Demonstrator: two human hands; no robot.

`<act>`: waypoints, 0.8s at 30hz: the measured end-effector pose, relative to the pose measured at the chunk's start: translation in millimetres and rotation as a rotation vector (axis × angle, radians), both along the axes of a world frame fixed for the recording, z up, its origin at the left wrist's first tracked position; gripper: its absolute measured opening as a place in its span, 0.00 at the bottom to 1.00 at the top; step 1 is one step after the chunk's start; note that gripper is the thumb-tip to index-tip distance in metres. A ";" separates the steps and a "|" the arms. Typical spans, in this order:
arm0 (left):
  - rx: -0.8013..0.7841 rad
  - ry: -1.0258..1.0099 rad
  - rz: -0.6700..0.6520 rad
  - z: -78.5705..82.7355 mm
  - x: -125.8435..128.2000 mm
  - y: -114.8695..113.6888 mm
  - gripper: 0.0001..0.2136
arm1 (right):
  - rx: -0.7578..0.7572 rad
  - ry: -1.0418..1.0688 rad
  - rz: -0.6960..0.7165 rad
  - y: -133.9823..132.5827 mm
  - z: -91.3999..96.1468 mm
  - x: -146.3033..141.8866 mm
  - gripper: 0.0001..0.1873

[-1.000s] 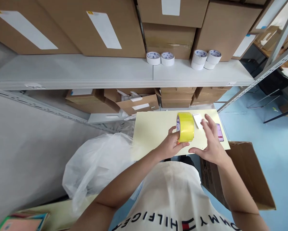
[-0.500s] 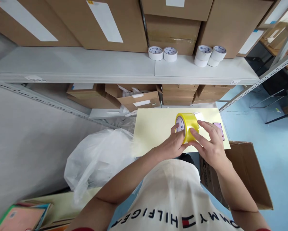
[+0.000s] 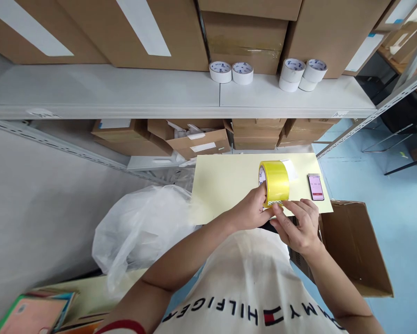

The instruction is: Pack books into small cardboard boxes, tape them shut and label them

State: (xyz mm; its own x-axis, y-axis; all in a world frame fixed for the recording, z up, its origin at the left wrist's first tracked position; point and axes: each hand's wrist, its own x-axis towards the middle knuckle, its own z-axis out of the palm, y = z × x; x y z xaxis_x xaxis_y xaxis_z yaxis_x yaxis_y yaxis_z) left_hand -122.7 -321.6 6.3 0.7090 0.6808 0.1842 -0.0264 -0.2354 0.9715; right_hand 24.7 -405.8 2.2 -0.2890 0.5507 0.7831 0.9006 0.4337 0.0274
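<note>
My left hand (image 3: 252, 208) grips a wide roll of yellow packing tape (image 3: 278, 181) from its left side, with fingers in the core. The roll is held on edge above the pale yellow board (image 3: 225, 178), and its printed core faces left. On the lower part of the roll is a strip with a dark printed pattern. My right hand (image 3: 299, 225) has its thumb and index finger pinched at that strip, the other fingers curled. Beyond the roll a small white paper (image 3: 289, 169) lies on the board. A phone (image 3: 316, 187) with a lit screen rests at the board's right.
Small white tape rolls (image 3: 242, 73) stand on the grey shelf (image 3: 125, 93) in front of cardboard boxes (image 3: 246, 41). An open carton (image 3: 356, 246) is on the floor at right. A translucent plastic bag (image 3: 142, 227) bulges at left, above some folders (image 3: 34, 311).
The tape roll has turned in my left hand, so less of its core shows and the patterned strip appears. My right hand has moved down from the roll's right side to its lower edge.
</note>
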 end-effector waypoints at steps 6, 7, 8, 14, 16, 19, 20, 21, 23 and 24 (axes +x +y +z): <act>-0.032 0.088 0.015 4.9 0.8 0.2 0.15 | -0.050 0.084 0.006 4.0 0.9 4.1 0.25; -0.026 0.107 0.020 5.2 0.7 0.2 0.15 | -0.061 0.098 0.004 5.3 1.9 4.3 0.26; -0.013 0.127 0.024 5.8 0.4 0.3 0.15 | -0.074 0.108 -0.002 6.5 2.9 4.4 0.26; 0.005 0.185 0.072 14.1 -2.0 1.3 0.12 | -0.066 0.095 -0.033 6.5 7.3 2.2 0.23; -0.036 0.156 0.066 15.6 -2.5 1.4 0.13 | -0.060 0.098 -0.029 6.0 8.3 0.8 0.21; -0.114 0.103 0.031 15.5 -3.4 1.3 0.15 | -0.050 0.106 -0.017 6.8 10.9 -1.5 0.19; -0.131 0.090 0.025 15.4 -3.8 1.2 0.16 | -0.046 0.116 -0.004 7.5 12.1 -2.4 0.18; -0.142 0.082 0.022 15.4 -4.2 1.2 0.17 | -0.045 0.129 0.016 8.4 13.6 -3.2 0.18; -0.145 0.081 0.027 16.3 -4.8 1.1 0.17 | -0.069 0.173 0.056 10.4 17.2 -5.1 0.18; -0.140 0.094 0.032 17.1 -5.0 1.0 0.16 | -0.095 0.200 0.066 11.6 19.0 -6.2 0.18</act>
